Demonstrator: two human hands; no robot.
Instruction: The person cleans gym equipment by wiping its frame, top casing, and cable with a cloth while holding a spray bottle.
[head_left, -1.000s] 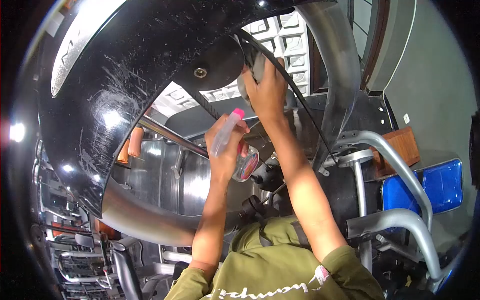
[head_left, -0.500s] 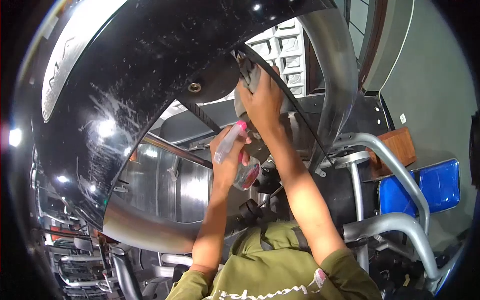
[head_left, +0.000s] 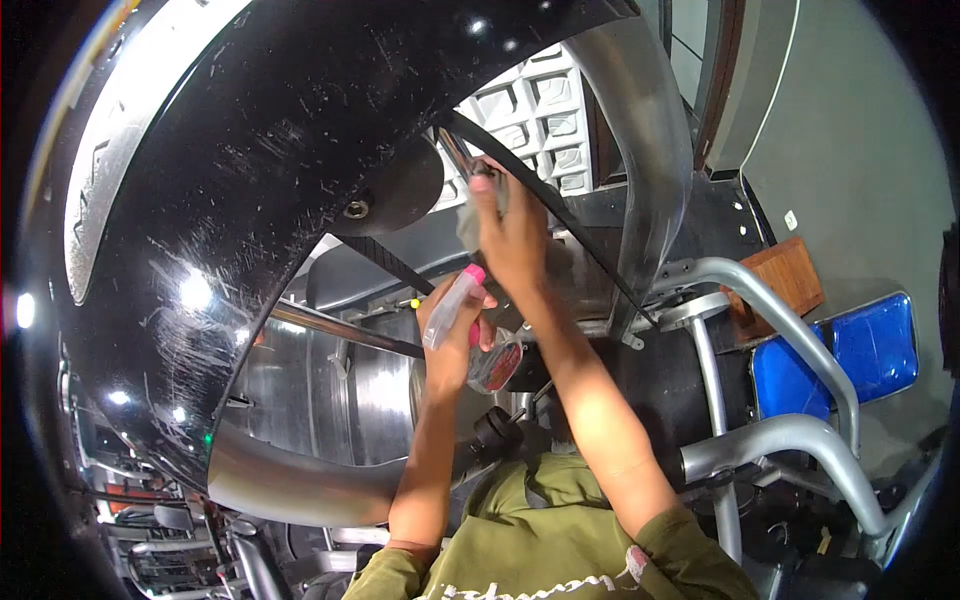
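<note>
My left hand [head_left: 455,318] is wrapped round a clear spray bottle [head_left: 497,368] with a pink nozzle; its label is partly hidden. In my right hand [head_left: 513,235] is a grey cloth [head_left: 468,222], closed about a slim chrome rod [head_left: 455,150] whose upper end shows above my fingers. A black belt [head_left: 560,205] runs slantwise just right of that hand. Above both hands arches the scuffed black machine cover [head_left: 250,170], with a round black pulley or disc [head_left: 405,185] under its edge.
Thick silver frame tubes [head_left: 650,150] rise to the right. Farther right are a curved grey bar [head_left: 780,305], a blue padded seat [head_left: 875,345] and a wooden board [head_left: 780,285]. A horizontal metal bar [head_left: 345,332] crosses left of my left hand. More gym machines [head_left: 170,540] stand lower left.
My right hand with the cloth has moved down the chrome rod, baring its upper part. The left hand still holds the spray bottle. The whole view has shifted slightly.
</note>
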